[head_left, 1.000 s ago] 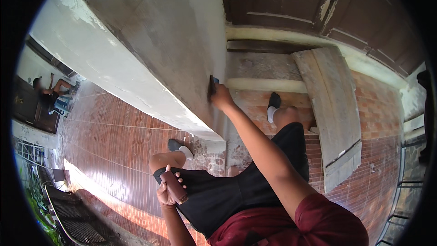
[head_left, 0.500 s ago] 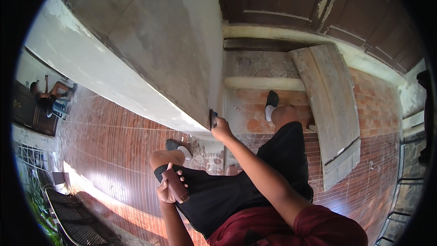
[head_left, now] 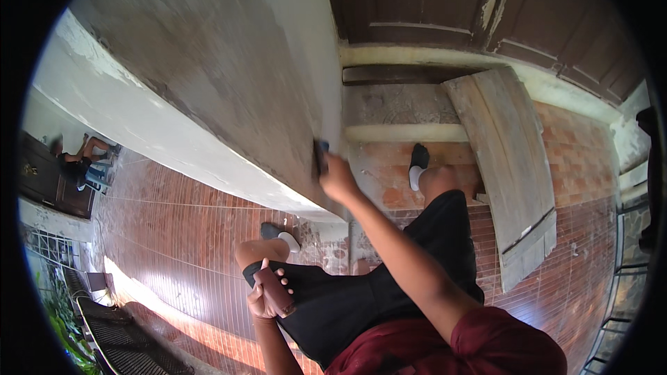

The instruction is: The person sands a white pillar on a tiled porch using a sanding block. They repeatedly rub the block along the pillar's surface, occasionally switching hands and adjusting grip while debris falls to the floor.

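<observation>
My left hand (head_left: pixel 258 300) rests over my left thigh, its fingers wrapped round a reddish-brown oblong piece (head_left: pixel 276 293) with a paler near end. I cannot tell whether it is a roll or a block. Ahead of me, my right hand (head_left: pixel 339 179) grips a small dark tool (head_left: pixel 320 156) flat against the grey plastered wall (head_left: pixel 229 76), just in from its bright corner edge. Motion smears the tool, and its working face is hidden against the wall.
A weathered wooden plank (head_left: pixel 511 160) leans on the step (head_left: pixel 410 132) at the right. Brown panelled doors (head_left: pixel 417 0) stand beyond. Reddish tiles (head_left: pixel 187 201) cover the floor. A black woven chair (head_left: pixel 128 340) is at lower left; another person (head_left: pixel 75 163) sits far left.
My right hand has moved the dark tool up and slightly left along the wall, away from the corner edge. My left hand keeps its hold; the view has shifted slightly.
</observation>
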`<action>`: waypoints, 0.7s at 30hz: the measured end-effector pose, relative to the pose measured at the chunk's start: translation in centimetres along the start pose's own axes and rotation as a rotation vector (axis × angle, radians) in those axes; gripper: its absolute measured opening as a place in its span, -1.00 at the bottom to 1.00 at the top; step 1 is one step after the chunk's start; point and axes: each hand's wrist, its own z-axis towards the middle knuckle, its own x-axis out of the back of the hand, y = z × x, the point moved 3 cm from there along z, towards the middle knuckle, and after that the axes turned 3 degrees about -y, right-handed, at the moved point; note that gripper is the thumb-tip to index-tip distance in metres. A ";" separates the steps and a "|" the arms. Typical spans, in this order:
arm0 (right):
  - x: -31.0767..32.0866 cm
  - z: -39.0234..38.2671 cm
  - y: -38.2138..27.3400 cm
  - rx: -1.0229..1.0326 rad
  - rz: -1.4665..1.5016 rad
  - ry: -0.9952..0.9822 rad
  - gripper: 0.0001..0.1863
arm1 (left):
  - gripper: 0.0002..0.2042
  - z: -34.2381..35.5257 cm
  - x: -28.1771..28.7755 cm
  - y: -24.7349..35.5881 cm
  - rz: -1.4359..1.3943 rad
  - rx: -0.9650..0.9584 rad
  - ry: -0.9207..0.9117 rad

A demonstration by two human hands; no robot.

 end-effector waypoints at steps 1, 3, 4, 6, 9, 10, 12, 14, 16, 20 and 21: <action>-0.6 -2.1 0.1 -0.070 -0.011 -0.029 -0.65 | -0.20 0.0 0.0 0.0 -0.001 -0.004 0.003; -1.5 -5.7 0.6 -0.176 0.020 -0.096 -0.68 | -0.20 -0.1 0.1 0.0 -0.002 -0.004 0.003; -1.6 -6.1 0.7 -0.149 0.025 -0.045 -0.67 | -0.20 -0.2 0.1 0.0 -0.003 -0.004 0.008; -1.9 -6.0 1.1 -0.222 0.013 -0.003 -0.65 | -0.19 -0.2 0.2 -0.1 0.005 0.005 0.001; -1.8 -1.3 0.9 -0.067 0.113 0.095 -0.51 | -0.19 -0.4 0.3 -0.1 0.013 0.019 0.010; -1.7 0.6 0.9 -0.073 0.053 0.125 -0.53 | -0.19 -0.4 0.3 -0.1 0.004 0.011 0.025; -1.3 4.5 1.0 -0.056 -0.035 0.154 -0.59 | -0.20 -0.4 0.3 -0.1 -0.009 0.005 0.034; -0.8 6.7 1.5 -0.116 -0.118 0.139 -0.68 | -0.20 -0.4 0.1 0.0 0.003 -0.009 0.021; -0.4 6.4 1.6 -0.017 -0.085 0.073 -0.71 | -0.21 -0.4 -0.1 0.0 0.009 -0.020 0.002; 0.1 0.1 1.5 0.157 0.056 0.116 -0.72 | -0.20 -0.5 -0.2 0.0 0.006 -0.024 0.002; -0.3 -1.8 1.8 0.040 0.079 0.035 -0.72 | -0.20 -0.5 -0.2 0.0 0.012 -0.030 0.004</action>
